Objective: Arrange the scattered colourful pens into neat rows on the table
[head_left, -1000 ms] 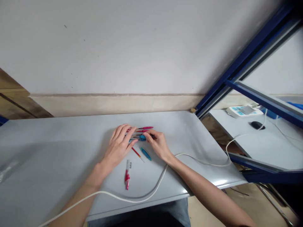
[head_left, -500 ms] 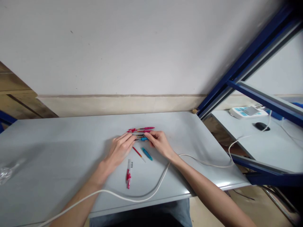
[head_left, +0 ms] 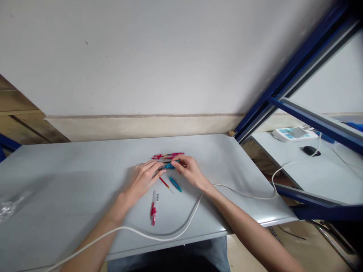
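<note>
A small cluster of pens lies in the middle of the grey table (head_left: 70, 181). My left hand (head_left: 143, 179) and my right hand (head_left: 190, 172) both pinch a blue pen (head_left: 169, 165) between them, one at each end. Just behind it lie pink pens (head_left: 168, 155) in a row. In front of my hands rest a thin red refill (head_left: 165, 184), a blue pen part (head_left: 176, 184) and a pink and white pen (head_left: 153, 213).
A white cable (head_left: 181, 226) runs across the front of the table and off to the right. A second table at the right holds a white device (head_left: 293, 133) and a black mouse (head_left: 310, 151). Crumpled clear plastic (head_left: 8, 207) lies at the far left. A blue metal frame (head_left: 283, 87) stands at the right.
My left hand has drawn back from the pink pens and closed its fingertips on the blue pen. My right hand has tilted the pen's end up slightly.
</note>
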